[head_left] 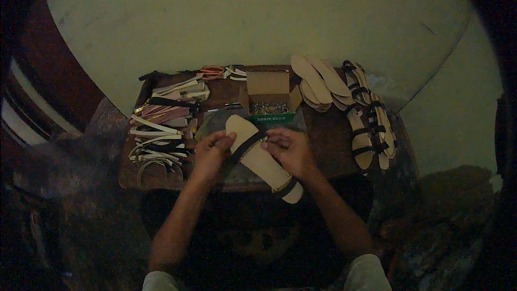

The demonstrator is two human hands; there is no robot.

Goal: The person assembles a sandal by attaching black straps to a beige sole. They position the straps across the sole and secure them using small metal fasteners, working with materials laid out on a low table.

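Note:
A cream sandal sole [262, 163] with dark straps lies slantwise between my hands, above the front of the table. Near its broader upper part runs a black strap [249, 144]; a second dark strap [287, 188] crosses the lower end. My left hand [210, 153] is closed on the sole's left edge, thumb on top. At the other side, my right hand [290, 151] pinches the right end of the upper strap, where a small shiny bit shows. Just beyond the sole stands an open cardboard box [269, 82] of small metal pieces [269, 108].
Bundles of cut strips [161, 129] cover the table's left side, with orange-handled scissors [212, 72] at the back. Loose insoles [316, 83] are stacked at the back right, beside several strapped sandals [360, 137]. A pale wall [258, 16] rises behind the dark table [328, 151].

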